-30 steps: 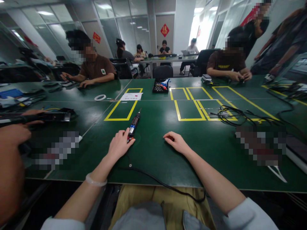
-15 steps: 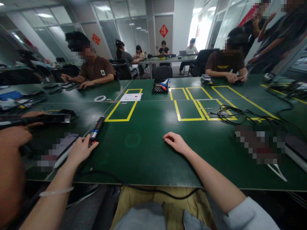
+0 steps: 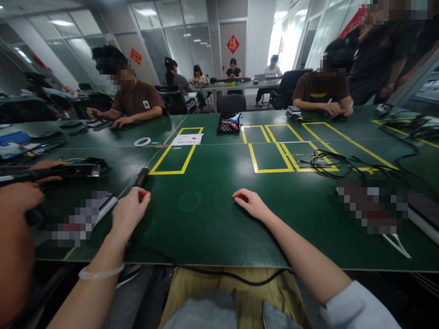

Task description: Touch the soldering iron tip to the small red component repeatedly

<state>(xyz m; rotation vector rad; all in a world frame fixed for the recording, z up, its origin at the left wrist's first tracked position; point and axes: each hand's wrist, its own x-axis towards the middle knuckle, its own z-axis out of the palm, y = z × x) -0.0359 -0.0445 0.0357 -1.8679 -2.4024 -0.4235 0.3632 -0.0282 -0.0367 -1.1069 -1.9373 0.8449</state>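
My left fingers (image 3: 141, 203) are pinching something orange (image 3: 146, 193) beside the dark tool (image 3: 141, 177), inward from the surface's (image 3: 212, 233) near edge, wanting a light touch, while my half-open right fingers (image 3: 241, 194) are resting, seemingly empty.

Room before you: green counter (image 3: 212, 237), office seating, glazed partitions.
Walls: glass panels (image 3: 187, 50) in pale frames; one white pillar (image 3: 259, 41); one grey door (image 3: 224, 61) bearing a red diamond sign (image 3: 232, 44); a second red sign (image 3: 136, 56) to its left as you face it. Furniture: black chair (image 3: 231, 103) beyond your counter, larger black chair (image 3: 291, 87) to its right, long far table (image 3: 248, 85) behind. Floor (image 3: 251, 97): grey. Light: bright window (image 3: 277, 34) at right, white ceiling lamp (image 3: 61, 23) at upper left.
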